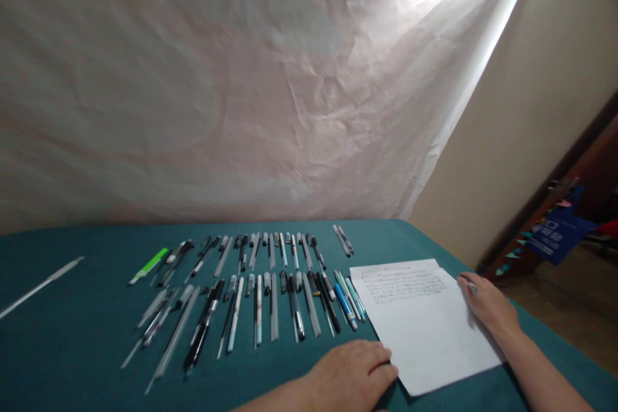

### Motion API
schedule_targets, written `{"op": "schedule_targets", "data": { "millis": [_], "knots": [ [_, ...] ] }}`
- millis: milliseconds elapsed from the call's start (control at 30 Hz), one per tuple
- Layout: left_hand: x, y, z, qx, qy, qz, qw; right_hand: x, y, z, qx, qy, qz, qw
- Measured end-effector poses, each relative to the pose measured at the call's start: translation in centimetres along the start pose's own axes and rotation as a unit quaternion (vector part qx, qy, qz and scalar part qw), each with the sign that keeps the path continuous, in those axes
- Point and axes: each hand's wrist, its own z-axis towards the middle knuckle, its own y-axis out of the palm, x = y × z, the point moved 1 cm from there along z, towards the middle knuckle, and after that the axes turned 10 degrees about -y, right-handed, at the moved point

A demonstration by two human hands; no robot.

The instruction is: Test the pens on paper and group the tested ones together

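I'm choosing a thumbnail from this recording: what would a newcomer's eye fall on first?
Probably the bright green marker at the left end of the back row, then the two rows of pens spread across the teal table. At the right, the white paper stands out, handwriting near its top, left hand at its lower left edge and right hand at its right edge.

The desk (96, 347) wears a matt, smooth covering that looks like cloth. The paper sheets (434, 341) are matt and smooth. The black pen (206, 322) is glossy plastic, the green highlighter (150, 265) brightly coloured plastic. The hanging sheet (241, 109) looks creased with a soft sheen; the wall (521, 129) is matt.
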Motion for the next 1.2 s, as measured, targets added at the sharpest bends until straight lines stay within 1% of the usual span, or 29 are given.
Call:
{"op": "schedule_targets", "data": {
  "millis": [67, 100, 167, 200, 267, 367, 433, 500, 567, 667, 800, 867, 933, 967, 1033, 1067, 1100, 1133, 1200],
  "knots": [
    [0.0, -0.3, 0.0, 0.000, 0.004, -0.001, 1.000, -0.7, -0.4, 0.3, 0.016, -0.011, -0.023, 1.000],
    [0.1, -0.4, 0.0, 0.002, 0.005, -0.004, 1.000, -1.6, -0.9, 0.4, 0.032, -0.027, -0.033, 0.999],
    [0.0, -0.9, 0.0, 0.013, 0.002, -0.015, 1.000, -4.3, -2.3, 0.5, 0.067, -0.081, -0.038, 0.994],
    [0.0, -1.1, 0.0, 0.021, -0.006, -0.022, 1.000, -6.2, -3.1, 0.4, 0.077, -0.115, -0.033, 0.990],
    [-0.1, -1.7, -0.1, 0.041, -0.035, -0.042, 0.998, -10.9, -4.7, -0.2, 0.074, -0.205, 0.000, 0.976],
    [-0.1, -2.5, -0.3, 0.075, -0.083, -0.092, 0.989, -18.8, -6.8, -2.0, 0.045, -0.363, 0.050, 0.929],
    [-0.2, -2.9, -0.4, 0.095, -0.103, -0.136, 0.981, -23.1, -7.7, -3.2, 0.040, -0.431, 0.062, 0.899],
    [-0.2, -3.2, -0.6, 0.114, -0.122, -0.179, 0.970, -26.2, -8.1, -4.1, 0.038, -0.473, 0.066, 0.878],
    [-0.2, -3.4, -0.7, 0.135, -0.138, -0.214, 0.957, -28.0, -8.4, -4.4, 0.038, -0.492, 0.068, 0.867],
    [-0.2, -3.5, -0.8, 0.165, -0.145, -0.254, 0.942, -29.0, -8.6, -4.4, 0.039, -0.497, 0.076, 0.863],
    [-0.2, -3.6, -1.0, 0.191, -0.134, -0.279, 0.932, -29.2, -8.7, -4.3, 0.034, -0.492, 0.084, 0.866],
    [-0.2, -3.7, -1.0, 0.195, -0.135, -0.285, 0.929, -29.1, -8.6, -4.2, 0.025, -0.486, 0.111, 0.867],
    [-0.2, -3.9, -1.0, 0.194, -0.148, -0.296, 0.923, -29.0, -8.6, -4.0, 0.001, -0.465, 0.184, 0.866],
    [-0.3, -4.1, -1.0, 0.193, -0.162, -0.304, 0.919, -28.9, -8.6, -3.7, -0.015, -0.438, 0.237, 0.867],
    [-0.4, -4.4, -1.0, 0.194, -0.195, -0.317, 0.908, -28.9, -8.9, -3.3, -0.058, -0.346, 0.363, 0.863],
    [-0.4, -4.6, -0.9, 0.195, -0.208, -0.319, 0.904, -28.9, -9.2, -3.1, -0.094, -0.292, 0.423, 0.853],
    [-0.5, -4.8, -0.9, 0.195, -0.216, -0.320, 0.902, -29.0, -9.5, -3.0, -0.141, -0.243, 0.473, 0.835],
    [-0.6, -4.9, -0.9, 0.194, -0.219, -0.319, 0.901, -29.2, -9.8, -3.1, -0.198, -0.205, 0.512, 0.810],
    [-0.7, -5.0, -0.9, 0.190, -0.218, -0.317, 0.903, -29.7, -10.5, -3.3, -0.308, -0.166, 0.552, 0.757]
  ]
}}
